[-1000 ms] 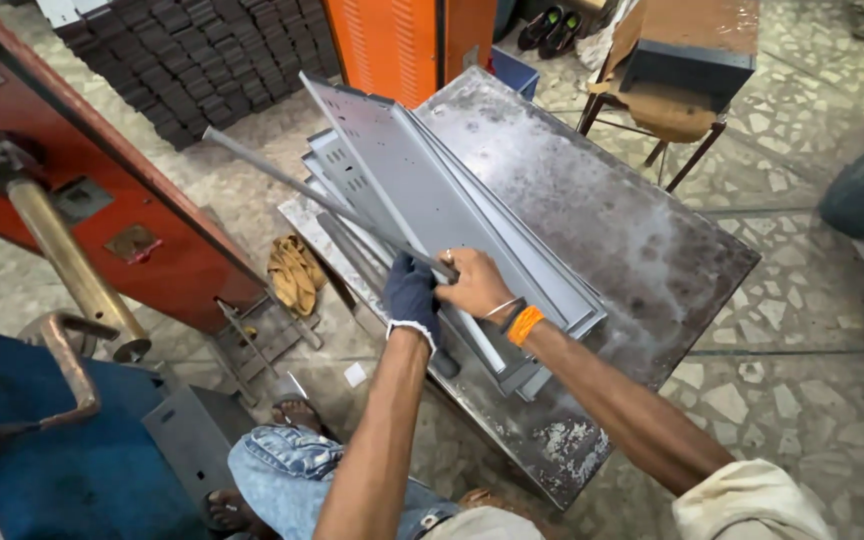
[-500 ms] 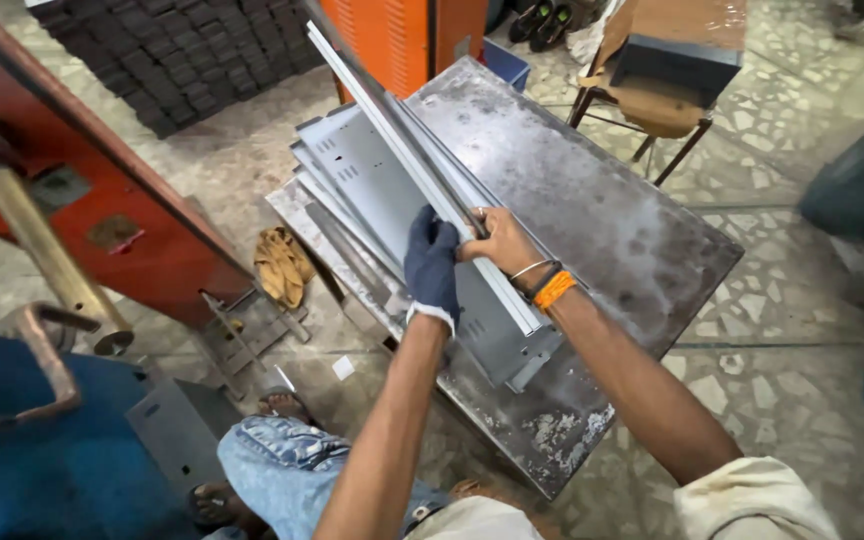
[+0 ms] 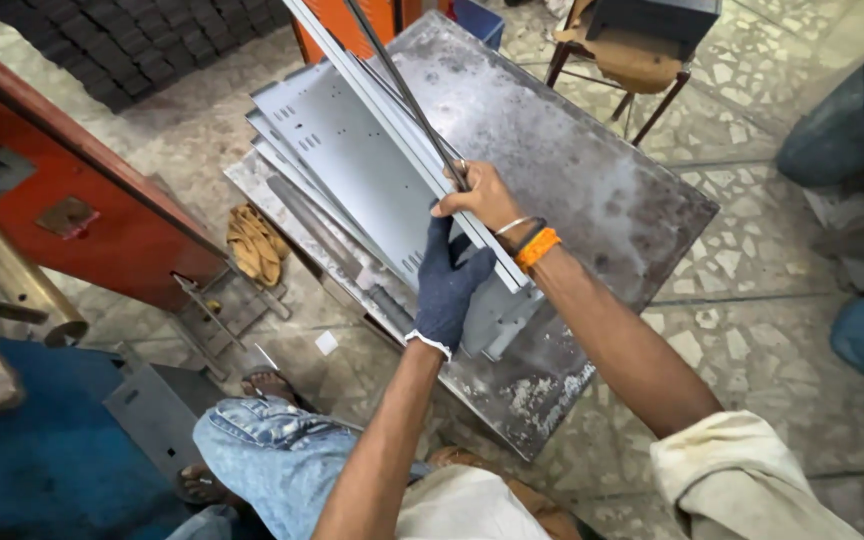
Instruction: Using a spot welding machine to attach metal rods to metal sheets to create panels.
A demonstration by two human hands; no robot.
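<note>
Above the steel table (image 3: 592, 190), both hands' fingers (image 3: 452, 205) hold the sheet-metal panel (image 3: 392, 110) tilted, pointing away.

Even, soft daylight, faint shadows, dull sheen on metal, wide-angle bending at edges.

I have one view only, from the head camera, looking steeply down and forward onto the steel table (image 3: 592, 170); it sits close above it, my own knees showing beneath its near corner
</note>
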